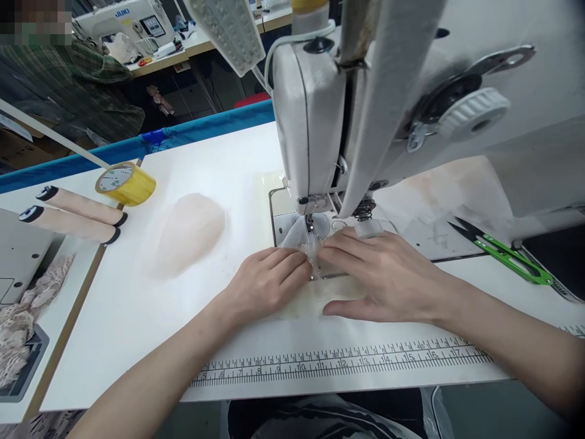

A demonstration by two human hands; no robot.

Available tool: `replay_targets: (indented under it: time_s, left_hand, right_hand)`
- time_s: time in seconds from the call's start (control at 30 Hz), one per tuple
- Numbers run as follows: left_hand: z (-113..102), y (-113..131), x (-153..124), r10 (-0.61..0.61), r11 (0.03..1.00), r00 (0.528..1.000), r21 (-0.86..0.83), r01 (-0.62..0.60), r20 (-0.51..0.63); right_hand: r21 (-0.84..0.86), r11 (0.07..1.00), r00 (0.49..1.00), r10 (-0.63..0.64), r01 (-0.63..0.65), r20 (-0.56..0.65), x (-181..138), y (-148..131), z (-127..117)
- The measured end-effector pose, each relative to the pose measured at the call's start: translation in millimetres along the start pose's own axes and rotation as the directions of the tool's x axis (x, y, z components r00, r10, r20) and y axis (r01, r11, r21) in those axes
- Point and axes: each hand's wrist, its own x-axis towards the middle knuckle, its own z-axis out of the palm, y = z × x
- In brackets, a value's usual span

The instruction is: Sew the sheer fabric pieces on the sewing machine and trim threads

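A white sewing machine [320, 103] stands on the white table [183, 341], its needle and presser foot [309, 224] down over a small sheer pale fabric piece [305, 241]. My left hand [265, 283] lies palm down just left of the needle, fingers pressed together on the fabric. My right hand [379, 274] lies flat on the right side, fingertips meeting the left hand's at the fabric. A cream fabric layer [311, 305] shows under both hands.
A pale pink fabric pile [187, 235] lies to the left. A yellow tape roll [125, 183] and two thread cones [73, 213] sit at the far left. Green thread snips [507, 253] lie right. A printed ruler [342, 360] runs along the table front. A person sits behind.
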Motion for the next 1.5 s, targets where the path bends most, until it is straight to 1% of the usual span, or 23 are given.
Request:
replay_targets:
  time_s: [0.07, 0.1, 0.17, 0.23, 0.3, 0.4, 0.53, 0.7, 0.87, 1.07, 1.27, 1.5]
  left_hand:
    - [3.8, 2.7, 0.6, -0.090, 0.994, 0.995, -0.065, 0.088, -0.041]
    - [4.9, 3.9, 1.0, -0.117, 0.990, 0.992, -0.087, 0.112, -0.053]
    - [5.4, 5.8, 1.9, -0.122, 0.987, 0.991, -0.108, 0.116, -0.052]
    - [4.8, 7.0, 3.0, -0.110, 0.988, 0.994, -0.109, 0.107, -0.019]
    - [4.8, 7.4, 4.0, -0.125, 0.988, 0.992, -0.089, 0.126, 0.017]
    - [6.9, 6.8, 4.1, -0.164, 0.986, 0.986, -0.032, 0.165, 0.038]
    - [10.3, 5.7, 3.2, -0.147, 0.989, 0.989, 0.004, 0.147, 0.017]
    - [9.3, 6.3, 1.7, -0.101, 0.994, 0.995, 0.035, 0.101, 0.005]
    - [5.9, 6.8, -1.3, -0.075, 0.996, 0.996, 0.057, 0.073, 0.052]
    - [2.5, 6.8, -0.2, -0.059, 0.994, 0.994, 0.100, 0.050, 0.096]
    - [2.8, 6.0, 0.3, -0.070, 0.992, 0.992, 0.111, 0.058, 0.103]
    - [7.4, 3.1, 3.0, -0.090, 0.992, 0.994, 0.096, 0.083, 0.065]
  right_hand:
    - [-0.033, 0.999, 1.000, 0.014, -0.014, 0.001, 0.1, -0.9, 2.7]
    - [-0.064, 0.998, 1.000, 0.011, -0.012, -0.018, 0.3, -1.4, 4.6]
    - [-0.136, 0.991, 0.997, -0.022, 0.011, -0.078, 0.6, -1.8, 8.2]
    - [-0.202, 0.978, 0.989, -0.073, 0.047, -0.126, 0.9, -1.4, 9.7]
    - [-0.232, 0.970, 0.983, -0.107, 0.070, -0.151, 1.0, -0.8, 8.5]
    - [-0.246, 0.967, 0.979, -0.114, 0.071, -0.166, 1.0, -0.2, 4.7]
    - [-0.248, 0.965, 0.978, -0.126, 0.082, -0.168, 0.1, -0.4, 3.3]
    - [-0.178, 0.978, 0.978, -0.140, 0.111, -0.156, -1.1, -1.2, 4.7]
    - [-0.138, 0.985, 0.982, -0.120, 0.100, -0.145, -0.6, -1.7, 4.5]
    - [-0.137, 0.986, 0.981, -0.117, 0.097, -0.153, -0.2, -2.2, 4.9]
    - [-0.159, 0.982, 0.977, -0.130, 0.103, -0.171, -0.1, -1.8, 6.1]
    - [-0.201, 0.974, 0.973, -0.143, 0.106, -0.181, 0.1, 1.3, 7.7]
